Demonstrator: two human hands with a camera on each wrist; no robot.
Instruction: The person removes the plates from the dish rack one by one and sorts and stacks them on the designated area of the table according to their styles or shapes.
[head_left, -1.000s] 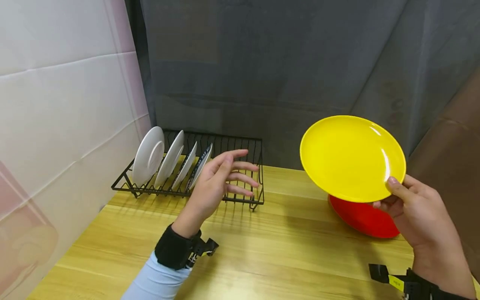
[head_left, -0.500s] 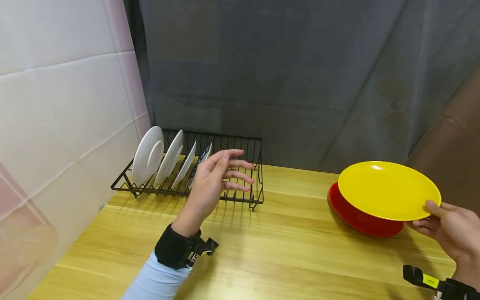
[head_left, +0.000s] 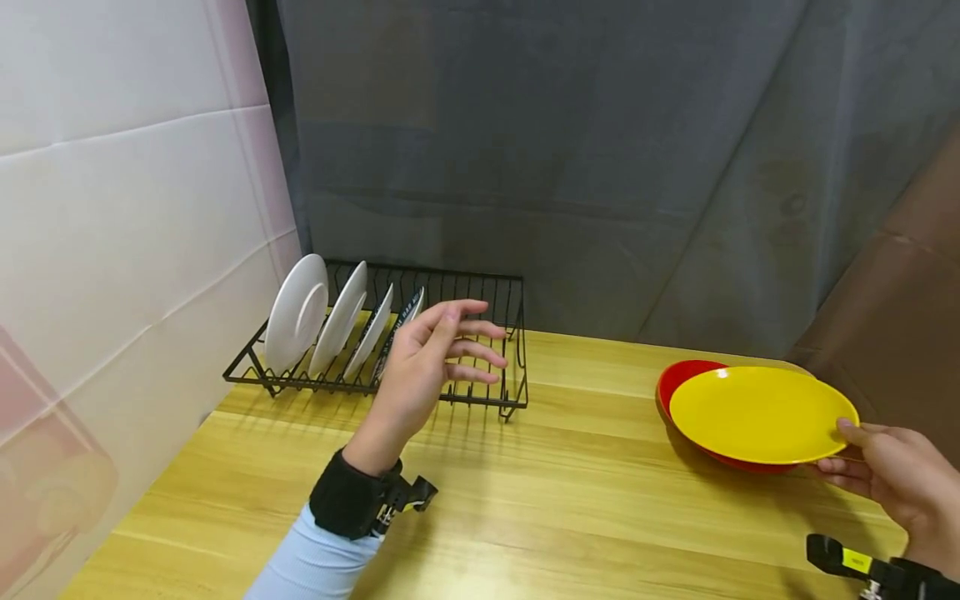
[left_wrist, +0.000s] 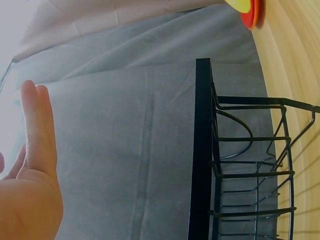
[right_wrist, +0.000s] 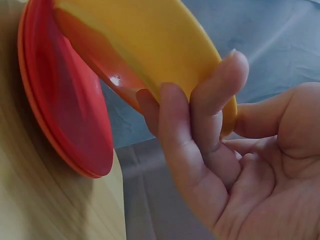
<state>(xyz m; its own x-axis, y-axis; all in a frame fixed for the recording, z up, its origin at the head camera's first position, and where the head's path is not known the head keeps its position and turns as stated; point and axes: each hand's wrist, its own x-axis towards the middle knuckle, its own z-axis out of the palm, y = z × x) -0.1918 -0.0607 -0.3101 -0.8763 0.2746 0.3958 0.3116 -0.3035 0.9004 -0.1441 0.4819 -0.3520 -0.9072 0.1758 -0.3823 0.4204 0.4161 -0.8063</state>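
Observation:
My right hand (head_left: 903,475) pinches a yellow plate (head_left: 761,415) at its right rim, thumb on top and fingers underneath. The yellow plate hangs over a red plate (head_left: 678,379) on the table, covering most of it. In the right wrist view, the yellow plate (right_wrist: 150,35) is tilted against the red plate (right_wrist: 70,110), with a gap on the hand's side. Whether their far edges touch, I cannot tell. My left hand (head_left: 423,358) is held in front of a black wire dish rack (head_left: 487,403), fingers extended, holding nothing. It hides part of the rack.
Several plates stand upright in the rack's left part, among them a white plate (head_left: 298,312) at the far left and one with dark lettering (head_left: 408,312). A grey curtain (head_left: 562,167) hangs behind the wooden table (head_left: 585,508). A pale cloth wall (head_left: 135,233) borders the left.
The right hand has brought the yellow plate right and down, from high above the red plate to low over it, nearly level now. The left hand has barely moved.

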